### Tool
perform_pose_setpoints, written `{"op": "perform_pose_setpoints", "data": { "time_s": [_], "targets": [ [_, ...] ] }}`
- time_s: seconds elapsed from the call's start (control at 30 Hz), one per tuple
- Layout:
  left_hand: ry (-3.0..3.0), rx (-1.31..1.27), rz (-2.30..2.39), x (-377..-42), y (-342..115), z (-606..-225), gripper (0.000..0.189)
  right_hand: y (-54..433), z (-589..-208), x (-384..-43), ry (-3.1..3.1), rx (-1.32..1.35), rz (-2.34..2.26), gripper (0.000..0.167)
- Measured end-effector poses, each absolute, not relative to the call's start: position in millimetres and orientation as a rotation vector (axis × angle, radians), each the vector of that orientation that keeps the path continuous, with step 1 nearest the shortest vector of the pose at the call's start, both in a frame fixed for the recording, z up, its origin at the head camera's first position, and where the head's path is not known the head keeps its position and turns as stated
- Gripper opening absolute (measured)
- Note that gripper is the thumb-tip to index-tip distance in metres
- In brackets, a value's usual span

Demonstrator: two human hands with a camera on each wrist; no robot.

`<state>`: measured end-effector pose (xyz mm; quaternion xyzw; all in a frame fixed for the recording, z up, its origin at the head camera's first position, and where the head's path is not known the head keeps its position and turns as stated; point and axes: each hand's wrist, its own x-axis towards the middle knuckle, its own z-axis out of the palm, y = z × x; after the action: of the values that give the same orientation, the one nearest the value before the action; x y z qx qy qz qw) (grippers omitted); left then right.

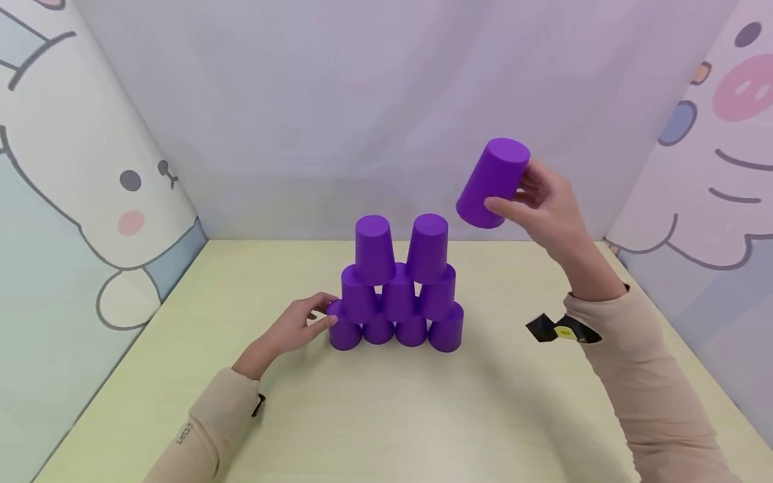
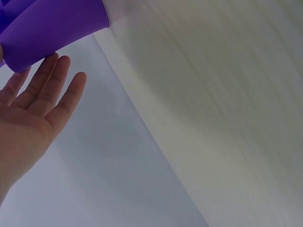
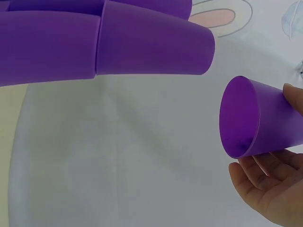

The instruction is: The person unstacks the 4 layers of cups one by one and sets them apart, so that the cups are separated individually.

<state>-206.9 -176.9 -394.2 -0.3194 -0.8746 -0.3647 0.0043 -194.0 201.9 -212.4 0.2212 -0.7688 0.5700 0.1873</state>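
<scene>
Purple cups stand upside down in a stacked pyramid: several in the bottom row, three in the middle row, two on top. My left hand is at the left end, its thumb and fingertips touching the bottom-left cup. In the left wrist view, the fingers are extended and spread beside that cup. To the right and higher than the stack, my right hand holds another purple cup, tilted with its mouth down and left. The right wrist view shows this cup's open rim apart from the stack.
The stack stands on a pale yellow-green table. Behind it rises a whitish backdrop. Side panels with cartoon animals flank the table at the left and right. A black strap device sits on the right wrist.
</scene>
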Motion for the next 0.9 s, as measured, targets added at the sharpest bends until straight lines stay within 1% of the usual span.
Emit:
{"op": "perform_pose_setpoints", "data": {
  "time_s": [0.2, 0.5, 0.9],
  "targets": [
    [-2.743, -0.997, -1.134, -207.8, -178.0, -394.6, 0.029, 215.7, -225.5, -197.4, -2.238, 0.558, 1.527, 0.048],
    [-2.742, -1.006, -1.154, -206.6, -178.4, -394.0, 0.028, 232.1, -251.7, -206.7, -2.325, 0.445, 1.451, 0.046],
    [-2.748, -0.997, -1.14, -205.8, -178.8, -392.5, 0.029, 243.9, -284.8, -217.6, -2.43, 0.336, 1.439, 0.053]
  ]
}}
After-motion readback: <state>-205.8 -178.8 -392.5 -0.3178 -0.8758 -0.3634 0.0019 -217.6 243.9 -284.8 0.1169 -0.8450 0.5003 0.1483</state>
